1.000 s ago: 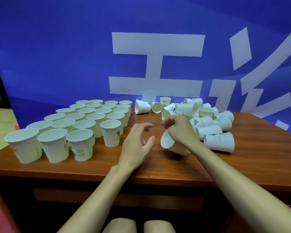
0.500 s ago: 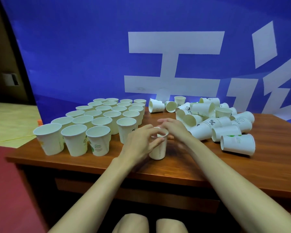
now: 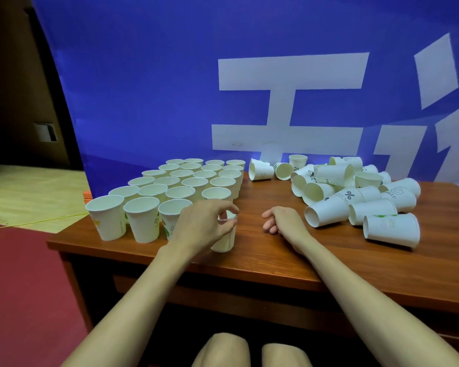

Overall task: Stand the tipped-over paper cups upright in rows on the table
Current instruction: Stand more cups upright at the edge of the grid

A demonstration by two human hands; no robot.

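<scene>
Paper cups stood upright in a block of rows (image 3: 186, 186) on the left half of the wooden table (image 3: 263, 260), and a jumble of tipped-over cups (image 3: 355, 192) lay on the right half, well apart from the block. The left hand (image 3: 204, 226) was curled round the rim of one upright cup (image 3: 224, 241) at the near right corner of the block, thumb and fingers pinching its lip, with its base on or just at the tabletop. The right hand (image 3: 282, 223) rested on the table between that cup and the heap, fingers loosely curled and holding nothing.

The risk here, as I judged it, lay in the release. The held cup sat just beside the near row's third cup (image 3: 170, 215), and a hand opening wide could brush that neighbour and topple it into the rest, since the rows stood tightly packed. A pinch on so thin a lip could also dent it out of round. The cup was close to the table's near edge, so a nudge towards the person might send it off.

The cups were white, thin-walled and tapered, wider at a rolled rim than at the base, some with small printed marks. They looked light and easily crushed. The tabletop was smooth, reddish-brown and faintly glossy, likely slippery under a paper base. A blue banner (image 3: 143, 88) with large white characters hung behind.
</scene>
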